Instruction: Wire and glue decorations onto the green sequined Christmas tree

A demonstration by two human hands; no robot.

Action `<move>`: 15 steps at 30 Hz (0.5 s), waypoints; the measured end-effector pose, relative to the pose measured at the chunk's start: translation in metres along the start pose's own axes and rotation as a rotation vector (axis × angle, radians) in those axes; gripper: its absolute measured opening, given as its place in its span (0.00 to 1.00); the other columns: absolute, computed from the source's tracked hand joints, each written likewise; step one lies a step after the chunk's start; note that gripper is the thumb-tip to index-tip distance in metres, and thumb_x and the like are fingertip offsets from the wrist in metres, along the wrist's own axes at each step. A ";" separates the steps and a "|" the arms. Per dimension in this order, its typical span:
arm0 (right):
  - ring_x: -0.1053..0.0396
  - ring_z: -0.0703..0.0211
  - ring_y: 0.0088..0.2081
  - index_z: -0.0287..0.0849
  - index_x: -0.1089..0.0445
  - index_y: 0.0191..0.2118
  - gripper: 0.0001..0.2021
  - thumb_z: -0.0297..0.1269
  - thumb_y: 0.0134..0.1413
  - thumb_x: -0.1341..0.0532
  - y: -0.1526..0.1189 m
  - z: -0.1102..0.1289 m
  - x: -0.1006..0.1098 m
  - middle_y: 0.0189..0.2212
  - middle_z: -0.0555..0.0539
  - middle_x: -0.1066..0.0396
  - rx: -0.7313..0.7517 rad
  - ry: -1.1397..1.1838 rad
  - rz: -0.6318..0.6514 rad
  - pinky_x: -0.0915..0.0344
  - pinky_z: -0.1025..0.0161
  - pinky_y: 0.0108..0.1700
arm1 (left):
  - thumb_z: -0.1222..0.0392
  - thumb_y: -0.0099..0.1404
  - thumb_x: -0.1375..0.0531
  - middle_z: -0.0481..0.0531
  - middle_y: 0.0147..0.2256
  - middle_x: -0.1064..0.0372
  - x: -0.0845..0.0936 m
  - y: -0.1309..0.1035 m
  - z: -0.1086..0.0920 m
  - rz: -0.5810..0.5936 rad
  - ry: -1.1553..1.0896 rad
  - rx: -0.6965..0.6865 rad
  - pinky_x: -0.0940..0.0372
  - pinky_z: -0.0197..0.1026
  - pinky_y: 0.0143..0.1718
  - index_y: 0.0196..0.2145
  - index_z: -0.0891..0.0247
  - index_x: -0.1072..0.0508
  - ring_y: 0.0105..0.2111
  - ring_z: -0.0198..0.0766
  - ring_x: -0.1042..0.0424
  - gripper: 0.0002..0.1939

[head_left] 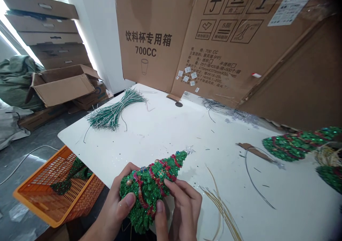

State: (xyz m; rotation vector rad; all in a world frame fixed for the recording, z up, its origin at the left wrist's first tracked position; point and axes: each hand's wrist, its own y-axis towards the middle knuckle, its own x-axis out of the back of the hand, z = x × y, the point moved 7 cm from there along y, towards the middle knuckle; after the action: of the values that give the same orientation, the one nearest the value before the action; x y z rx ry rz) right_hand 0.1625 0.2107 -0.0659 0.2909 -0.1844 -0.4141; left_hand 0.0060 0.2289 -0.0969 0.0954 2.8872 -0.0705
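Note:
A small green tinsel Christmas tree lies tilted across both hands above the table's near edge, its tip to the upper right. Red glittery garland, small baubles and tiny gift boxes decorate it, and a clear star tops it. My left hand grips the wide base, thumb in front and fingers behind. My right hand holds the tree's lower right side, with thumb and fingers pressed on the branches and garland. Right of it, several gold wires lie on the white table.
A bundle of green wire ties rests at the far left. More tinsel trees lie at the right edge, near a curved wire. Tall cardboard stands behind. An orange basket holding green tinsel pieces sits below left.

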 end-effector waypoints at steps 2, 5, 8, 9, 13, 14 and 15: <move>0.31 0.48 0.53 0.48 0.25 0.54 0.12 0.42 0.71 0.40 0.000 0.000 -0.001 0.56 0.40 0.39 0.003 0.001 0.007 0.32 0.52 0.48 | 0.33 0.67 0.38 0.52 0.40 0.26 0.000 -0.001 0.002 0.008 -0.002 0.013 0.35 0.41 0.39 0.51 0.57 0.33 0.36 0.42 0.29 0.28; 0.30 0.47 0.53 0.49 0.24 0.55 0.13 0.42 0.72 0.40 0.000 0.001 -0.002 0.57 0.40 0.38 0.009 -0.002 0.009 0.32 0.51 0.50 | 0.31 0.66 0.39 0.54 0.45 0.25 0.002 -0.002 0.006 0.000 -0.001 0.033 0.35 0.42 0.41 0.52 0.57 0.34 0.39 0.44 0.27 0.30; 0.30 0.47 0.54 0.48 0.24 0.55 0.13 0.42 0.72 0.40 0.001 0.001 -0.001 0.56 0.40 0.37 0.021 -0.002 -0.004 0.32 0.52 0.50 | 0.29 0.65 0.38 0.55 0.46 0.26 0.003 -0.003 0.008 -0.008 0.024 0.041 0.35 0.43 0.44 0.53 0.57 0.34 0.42 0.46 0.27 0.33; 0.30 0.47 0.54 0.48 0.24 0.55 0.13 0.42 0.72 0.41 0.001 0.002 -0.001 0.56 0.40 0.37 0.030 -0.006 -0.005 0.32 0.52 0.51 | 0.29 0.64 0.38 0.55 0.47 0.26 0.004 -0.003 0.008 -0.014 0.030 0.044 0.34 0.44 0.45 0.53 0.58 0.33 0.42 0.47 0.27 0.34; 0.31 0.47 0.52 0.47 0.24 0.54 0.12 0.41 0.72 0.40 0.001 0.003 0.000 0.56 0.40 0.38 0.082 -0.042 0.001 0.35 0.51 0.51 | 0.28 0.60 0.34 0.57 0.48 0.25 0.006 -0.006 0.007 -0.063 0.009 0.068 0.32 0.45 0.45 0.57 0.58 0.33 0.46 0.52 0.26 0.39; 0.31 0.47 0.51 0.47 0.24 0.54 0.12 0.40 0.72 0.40 0.001 0.004 0.000 0.56 0.40 0.38 0.097 -0.049 0.001 0.35 0.51 0.50 | 0.28 0.59 0.34 0.57 0.48 0.25 0.007 -0.007 0.006 -0.073 0.003 0.072 0.32 0.45 0.45 0.57 0.58 0.33 0.47 0.53 0.26 0.39; 0.31 0.47 0.51 0.48 0.25 0.55 0.12 0.39 0.71 0.40 0.000 0.005 0.000 0.55 0.40 0.38 0.112 -0.056 -0.002 0.35 0.51 0.50 | 0.28 0.59 0.33 0.57 0.48 0.25 0.007 -0.008 0.005 -0.080 -0.001 0.072 0.32 0.45 0.45 0.57 0.58 0.33 0.47 0.53 0.26 0.40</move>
State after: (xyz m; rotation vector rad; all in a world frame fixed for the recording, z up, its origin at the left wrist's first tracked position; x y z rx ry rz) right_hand 0.1615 0.2100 -0.0613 0.3900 -0.2631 -0.4146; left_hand -0.0003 0.2214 -0.1033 -0.0074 2.8869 -0.1888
